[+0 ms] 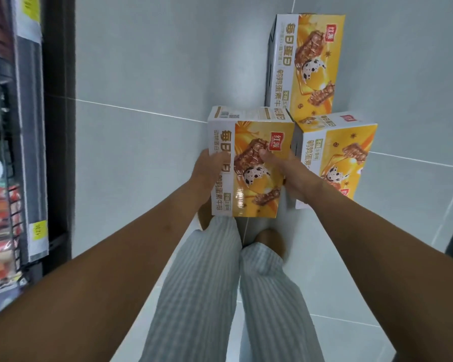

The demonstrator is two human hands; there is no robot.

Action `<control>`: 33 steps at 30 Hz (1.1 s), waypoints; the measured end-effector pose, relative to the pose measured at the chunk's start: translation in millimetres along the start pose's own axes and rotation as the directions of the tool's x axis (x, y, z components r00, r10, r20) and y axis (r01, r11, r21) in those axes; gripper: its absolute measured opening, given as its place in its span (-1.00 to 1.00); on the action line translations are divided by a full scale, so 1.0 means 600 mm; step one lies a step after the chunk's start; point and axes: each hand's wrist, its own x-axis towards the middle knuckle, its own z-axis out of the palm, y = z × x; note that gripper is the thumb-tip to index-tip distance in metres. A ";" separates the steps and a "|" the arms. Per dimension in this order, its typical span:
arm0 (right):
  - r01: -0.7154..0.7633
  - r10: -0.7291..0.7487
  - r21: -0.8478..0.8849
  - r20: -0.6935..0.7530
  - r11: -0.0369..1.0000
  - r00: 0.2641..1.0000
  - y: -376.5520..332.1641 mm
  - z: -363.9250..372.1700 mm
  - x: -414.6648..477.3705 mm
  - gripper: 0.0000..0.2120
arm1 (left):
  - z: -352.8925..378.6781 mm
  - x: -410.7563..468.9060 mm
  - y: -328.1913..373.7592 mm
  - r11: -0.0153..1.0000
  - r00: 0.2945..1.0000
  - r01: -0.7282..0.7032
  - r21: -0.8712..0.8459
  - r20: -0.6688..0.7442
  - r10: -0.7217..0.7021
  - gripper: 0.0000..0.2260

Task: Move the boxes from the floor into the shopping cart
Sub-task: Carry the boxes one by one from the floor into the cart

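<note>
A yellow and white snack box (256, 142) sits in front of my legs, gripped from both sides. My left hand (207, 171) presses its left face and my right hand (288, 173) clasps its right side, thumb on the top. A second identical box (338, 152) stands right beside it on the grey tiled floor. A third box (309, 61) lies farther away behind them. No shopping cart is in view.
A store shelf (13, 152) with price tags and packaged goods runs along the left edge. My striped trousers (202, 296) and feet are directly below the held box. Grey floor tiles (147, 61) spread around the boxes.
</note>
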 end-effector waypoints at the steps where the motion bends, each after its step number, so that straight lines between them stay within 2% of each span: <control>1: -0.004 0.004 -0.019 0.005 1.000 1.000 -0.007 0.002 -0.018 -0.09 | -0.007 -0.022 0.009 1.000 1.000 -0.017 0.005 0.002 0.017 -0.85; 6: -0.019 0.022 -0.075 0.040 0.997 0.999 -0.070 0.033 -0.137 -0.18 | -0.033 -0.168 0.042 0.995 0.998 -0.047 -0.090 -0.053 0.042 -0.86; 9: 0.059 -0.047 -0.194 0.066 0.979 0.997 -0.128 0.062 -0.211 -0.06 | -0.047 -0.263 0.048 0.975 0.994 -0.073 -0.208 -0.097 0.054 -0.91; 12: 0.115 -0.094 -0.330 0.080 0.937 0.992 -0.189 0.104 -0.305 0.10 | -0.061 -0.356 0.048 0.947 0.989 -0.081 -0.310 -0.144 0.037 -0.77; 17: 0.174 -0.176 -0.593 0.055 0.787 0.983 -0.229 0.177 -0.466 -0.23 | -0.077 -0.528 0.017 0.878 0.979 -0.080 -0.472 -0.202 -0.019 -0.82; 20: 0.147 -0.203 -0.650 -0.010 0.745 0.979 -0.233 0.213 -0.550 -0.25 | -0.087 -0.615 -0.011 0.886 0.975 -0.096 -0.454 -0.221 -0.007 -0.77; 23: 0.097 -0.148 -0.712 -0.009 0.696 0.989 -0.218 0.249 -0.629 -0.25 | -0.100 -0.700 -0.066 0.880 0.969 -0.151 -0.449 -0.245 0.041 -0.77; 24: 0.107 -0.132 -0.730 0.023 0.675 0.991 -0.208 0.268 -0.661 -0.31 | -0.104 -0.733 -0.098 0.870 0.967 -0.163 -0.466 -0.251 0.047 -0.70; 26: 0.121 -0.095 -0.720 0.076 0.684 0.993 -0.188 0.293 -0.705 -0.50 | -0.101 -0.776 -0.155 0.834 0.981 -0.120 -0.539 -0.193 0.017 -0.28; 27: 0.128 -0.072 -0.715 0.108 0.688 0.991 -0.175 0.304 -0.717 -0.51 | -0.098 -0.793 -0.184 0.800 0.989 -0.084 -0.594 -0.146 -0.005 -0.12; 28: 0.140 -0.041 -0.745 0.150 0.653 0.988 -0.156 0.321 -0.740 -0.53 | -0.094 -0.813 -0.223 0.769 0.991 -0.091 -0.633 -0.135 0.006 -0.04; 31: 0.167 -0.003 -0.797 0.203 0.581 0.979 -0.105 0.369 -0.803 -0.55 | -0.078 -0.879 -0.296 0.720 0.974 -0.178 -0.671 -0.224 0.032 -0.11; 33: 0.192 0.023 -0.839 0.236 0.509 0.971 -0.057 0.396 -0.845 -0.36 | -0.060 -0.939 -0.344 0.677 0.948 -0.246 -0.694 -0.319 0.018 -0.21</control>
